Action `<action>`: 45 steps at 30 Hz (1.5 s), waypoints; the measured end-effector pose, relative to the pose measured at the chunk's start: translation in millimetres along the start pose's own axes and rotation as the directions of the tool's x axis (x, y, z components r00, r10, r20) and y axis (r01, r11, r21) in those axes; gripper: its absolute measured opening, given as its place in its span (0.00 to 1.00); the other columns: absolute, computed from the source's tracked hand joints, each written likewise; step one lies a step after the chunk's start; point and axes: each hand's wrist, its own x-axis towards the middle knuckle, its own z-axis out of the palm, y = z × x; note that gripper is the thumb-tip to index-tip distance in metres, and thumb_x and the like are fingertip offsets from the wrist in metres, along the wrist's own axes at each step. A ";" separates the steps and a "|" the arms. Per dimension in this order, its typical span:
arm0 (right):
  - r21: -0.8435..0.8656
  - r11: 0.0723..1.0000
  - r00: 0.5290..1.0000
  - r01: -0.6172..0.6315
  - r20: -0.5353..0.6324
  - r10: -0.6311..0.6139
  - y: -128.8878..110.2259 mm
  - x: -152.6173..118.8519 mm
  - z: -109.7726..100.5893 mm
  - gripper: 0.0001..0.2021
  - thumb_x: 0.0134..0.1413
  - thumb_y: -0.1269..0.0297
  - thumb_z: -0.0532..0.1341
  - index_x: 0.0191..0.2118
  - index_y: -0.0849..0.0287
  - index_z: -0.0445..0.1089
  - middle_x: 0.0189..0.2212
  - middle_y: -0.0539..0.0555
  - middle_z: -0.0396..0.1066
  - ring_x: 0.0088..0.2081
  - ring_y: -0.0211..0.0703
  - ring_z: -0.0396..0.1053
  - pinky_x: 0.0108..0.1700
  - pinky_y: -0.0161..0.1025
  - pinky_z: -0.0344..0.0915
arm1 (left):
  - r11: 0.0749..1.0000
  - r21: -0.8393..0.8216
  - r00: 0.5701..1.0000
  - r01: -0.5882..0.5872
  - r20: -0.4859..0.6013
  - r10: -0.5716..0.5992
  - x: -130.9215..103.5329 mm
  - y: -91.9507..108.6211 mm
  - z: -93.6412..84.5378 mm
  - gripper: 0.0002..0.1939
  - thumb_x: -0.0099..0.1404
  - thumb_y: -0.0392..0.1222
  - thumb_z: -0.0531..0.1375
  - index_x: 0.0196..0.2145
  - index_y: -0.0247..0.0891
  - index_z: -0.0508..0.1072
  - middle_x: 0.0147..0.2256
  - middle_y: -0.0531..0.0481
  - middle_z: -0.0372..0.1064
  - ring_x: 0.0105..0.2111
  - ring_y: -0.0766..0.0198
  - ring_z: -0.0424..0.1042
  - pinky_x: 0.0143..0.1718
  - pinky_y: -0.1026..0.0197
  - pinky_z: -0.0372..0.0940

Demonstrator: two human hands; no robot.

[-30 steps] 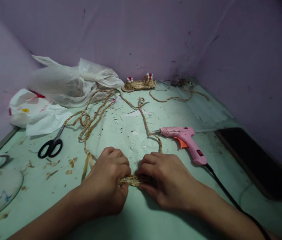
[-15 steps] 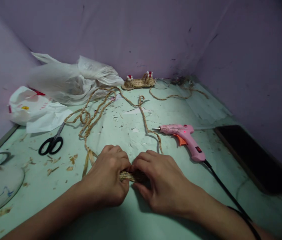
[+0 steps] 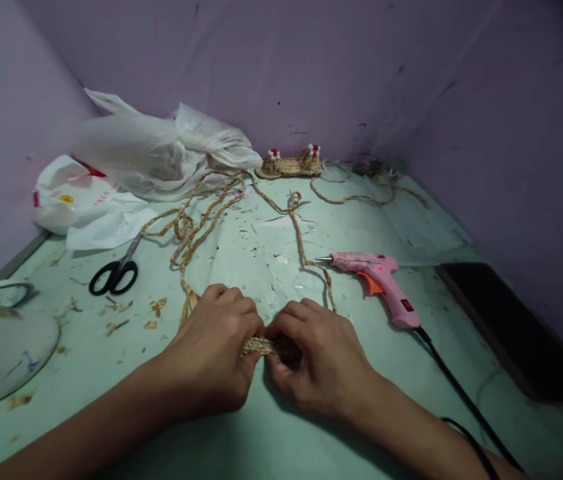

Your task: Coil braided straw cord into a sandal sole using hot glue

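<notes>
A small piece of braided straw-coloured rope [image 3: 260,346] is gripped between both hands at the front of the table. My left hand [image 3: 218,347] is closed on its left end, fingers curled over the top. On the other end my right hand [image 3: 316,357] is closed too, thumb below and fingers above. Most of the piece is hidden by the fingers. Loose braided cord [image 3: 188,243] runs from near my left hand to a tangle behind it. Another length of cord [image 3: 300,233] trails down to my right hand's knuckles.
A pink glue gun [image 3: 368,267] with a lit red dot lies right, its black cable [image 3: 466,397] passing by my right forearm. Beyond is a dark phone-like slab [image 3: 511,327]. Scissors [image 3: 114,277], plastic bags [image 3: 171,150] and a white rounded object [image 3: 6,350] are left. A braided piece with beads [image 3: 288,167] sits behind.
The view has shifted slightly, so the table things appear farther right. Both hands keep their hold on the braided piece, with little change in their grip.
</notes>
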 end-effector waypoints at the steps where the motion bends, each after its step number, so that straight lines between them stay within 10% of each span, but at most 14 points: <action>1: 0.006 1.000 1.000 0.003 -0.005 -0.003 -0.1 0.1 0.6 0.07 0.38 0.70 0.58 0.29 0.58 0.71 0.27 0.52 0.70 0.31 0.43 0.63 0.31 0.39 0.56 | 1.000 0.005 1.000 -0.002 0.001 0.002 0.0 0.4 0.2 0.02 0.53 0.36 0.57 0.26 0.37 0.70 0.30 0.48 0.67 0.36 0.56 0.62 0.43 0.49 0.55; 14: 0.070 0.996 0.997 0.063 -0.049 -0.060 0.5 1.8 6.4 0.05 0.39 0.72 0.58 0.26 0.60 0.70 0.25 0.52 0.69 0.30 0.42 0.62 0.32 0.38 0.57 | 0.999 -0.030 0.999 -0.031 -0.045 0.029 3.1 -4.4 5.7 0.02 0.49 0.33 0.57 0.22 0.37 0.68 0.26 0.50 0.65 0.34 0.58 0.61 0.44 0.50 0.55; 21: 0.058 0.996 0.996 0.070 -0.056 -0.067 0.3 2.0 5.8 0.06 0.39 0.72 0.58 0.27 0.60 0.71 0.25 0.52 0.69 0.31 0.43 0.62 0.32 0.40 0.56 | 0.997 -0.078 0.998 0.024 -0.058 -0.029 -11.8 -21.2 -22.7 0.20 0.49 0.40 0.65 0.42 0.43 0.71 0.39 0.50 0.68 0.42 0.54 0.63 0.46 0.50 0.55; 32: 0.069 0.996 0.998 0.054 -0.042 -0.051 0.1 2.7 6.0 0.06 0.39 0.71 0.58 0.27 0.60 0.71 0.25 0.52 0.69 0.30 0.43 0.61 0.32 0.40 0.54 | 1.000 0.001 0.999 -0.008 -0.032 0.008 -11.2 -13.5 1.4 0.02 0.52 0.36 0.60 0.27 0.38 0.71 0.30 0.49 0.67 0.37 0.56 0.62 0.43 0.48 0.53; 45: 0.047 0.996 0.996 0.077 -0.037 -0.075 1.4 3.3 6.3 0.04 0.40 0.70 0.58 0.27 0.59 0.70 0.25 0.51 0.69 0.30 0.42 0.61 0.32 0.40 0.52 | 0.993 -0.117 0.994 0.015 -0.102 -0.027 -8.7 -12.0 3.8 0.06 0.48 0.32 0.59 0.28 0.39 0.70 0.30 0.51 0.66 0.35 0.58 0.61 0.42 0.50 0.54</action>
